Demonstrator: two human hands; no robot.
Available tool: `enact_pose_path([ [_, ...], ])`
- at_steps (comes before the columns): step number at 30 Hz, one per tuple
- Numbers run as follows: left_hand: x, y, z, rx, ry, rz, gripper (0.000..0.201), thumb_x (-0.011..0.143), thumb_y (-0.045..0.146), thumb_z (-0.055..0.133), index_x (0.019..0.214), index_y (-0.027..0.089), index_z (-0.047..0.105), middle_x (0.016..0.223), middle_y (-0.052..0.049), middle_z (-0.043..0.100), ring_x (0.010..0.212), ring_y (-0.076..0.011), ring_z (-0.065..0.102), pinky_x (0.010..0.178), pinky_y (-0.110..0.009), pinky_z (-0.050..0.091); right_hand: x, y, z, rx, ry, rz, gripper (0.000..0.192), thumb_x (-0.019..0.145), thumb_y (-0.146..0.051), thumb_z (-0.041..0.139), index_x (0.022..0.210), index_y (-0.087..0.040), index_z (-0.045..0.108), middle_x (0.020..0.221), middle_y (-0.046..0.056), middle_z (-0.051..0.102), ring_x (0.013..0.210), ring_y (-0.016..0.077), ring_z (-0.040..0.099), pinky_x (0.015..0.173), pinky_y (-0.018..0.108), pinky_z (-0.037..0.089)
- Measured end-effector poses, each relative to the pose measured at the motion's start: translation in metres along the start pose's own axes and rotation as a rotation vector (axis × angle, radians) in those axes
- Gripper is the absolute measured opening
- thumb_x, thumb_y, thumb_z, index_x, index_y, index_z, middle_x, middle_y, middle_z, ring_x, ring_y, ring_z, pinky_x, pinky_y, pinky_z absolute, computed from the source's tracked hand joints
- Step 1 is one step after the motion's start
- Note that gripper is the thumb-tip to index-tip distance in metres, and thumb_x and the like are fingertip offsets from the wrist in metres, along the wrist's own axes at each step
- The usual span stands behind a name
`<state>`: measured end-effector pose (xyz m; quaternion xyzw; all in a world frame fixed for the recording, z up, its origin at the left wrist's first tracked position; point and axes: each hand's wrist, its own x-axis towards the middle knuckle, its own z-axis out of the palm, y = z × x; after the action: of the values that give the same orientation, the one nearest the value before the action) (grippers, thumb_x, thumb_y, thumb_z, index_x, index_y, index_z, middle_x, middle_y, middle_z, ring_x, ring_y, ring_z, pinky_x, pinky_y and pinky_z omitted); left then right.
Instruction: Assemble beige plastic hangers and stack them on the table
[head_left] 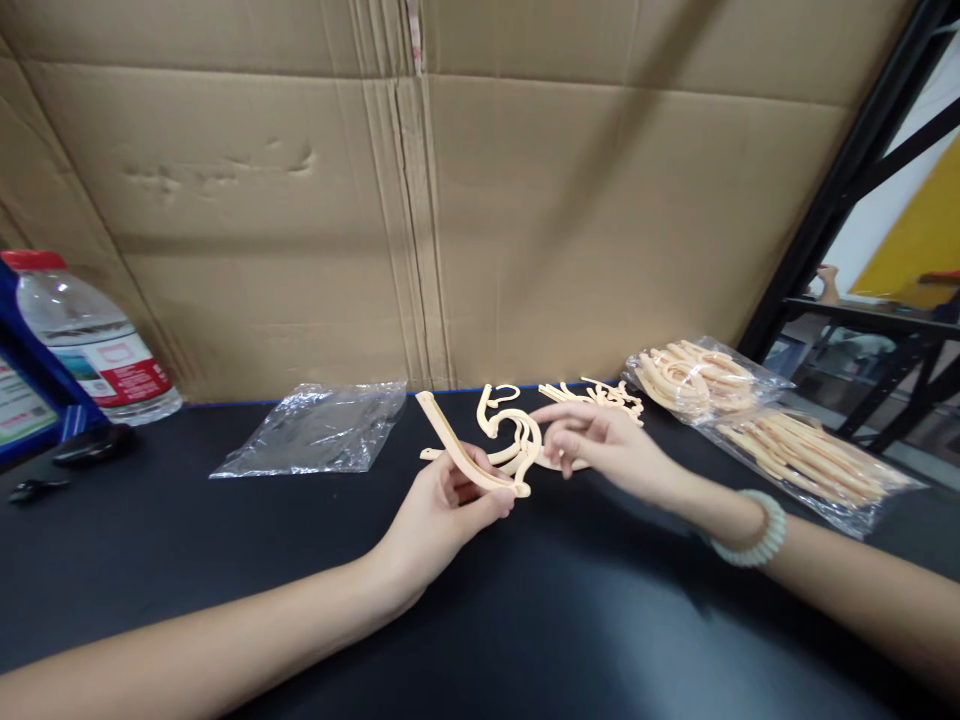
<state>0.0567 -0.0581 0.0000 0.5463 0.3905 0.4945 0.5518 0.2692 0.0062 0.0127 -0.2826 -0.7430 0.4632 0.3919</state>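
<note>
My left hand grips a cream plastic hanger arm, a curved strip that rises up and to the left from my fingers. My right hand, with a pale bead bracelet on its wrist, pinches a hooked cream hanger piece just right of the arm. The two pieces meet between my hands, low over the black table. More loose cream hanger parts lie behind my right hand.
A clear bag of cream hanger pieces lies at the right. An empty clear plastic bag lies at centre left. A water bottle and a blue box stand at far left. A cardboard wall closes the back; a black rack stands right.
</note>
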Motion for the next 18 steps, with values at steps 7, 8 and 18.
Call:
enact_pose_path([
  [7,0.000,-0.001,-0.001,-0.046,0.013,-0.013,0.026,0.075,0.014,0.074,0.085,0.019,0.050,0.076,0.005,0.066,0.070,-0.0083,0.060,0.073,-0.023,0.046,0.018,0.032,-0.084,-0.884,-0.048,-0.221,0.015,0.080,-0.019,0.061,0.087,-0.025,0.074,0.097,0.008,0.068,0.096,0.0258,0.057,0.090,0.047,0.046],
  [8,0.000,-0.001,-0.001,-0.046,0.012,-0.014,0.026,0.075,0.014,0.074,0.084,0.019,0.050,0.075,0.005,0.066,0.070,-0.0084,0.059,0.073,-0.023,0.046,0.019,0.036,-0.086,-0.874,-0.055,-0.216,0.015,0.080,-0.019,0.062,0.083,-0.025,0.075,0.095,0.008,0.068,0.094,0.0256,0.058,0.089,0.047,0.047],
  [18,0.000,0.001,0.000,-0.103,0.033,-0.037,0.031,0.072,0.014,0.076,0.086,0.019,0.049,0.085,0.001,0.067,0.078,-0.0113,0.059,0.077,-0.027,0.046,0.014,0.013,-0.050,-0.397,0.242,-0.148,0.025,0.093,-0.035,0.050,0.107,-0.020,0.063,0.080,0.006,0.070,0.071,0.0170,0.065,0.067,0.033,0.054],
])
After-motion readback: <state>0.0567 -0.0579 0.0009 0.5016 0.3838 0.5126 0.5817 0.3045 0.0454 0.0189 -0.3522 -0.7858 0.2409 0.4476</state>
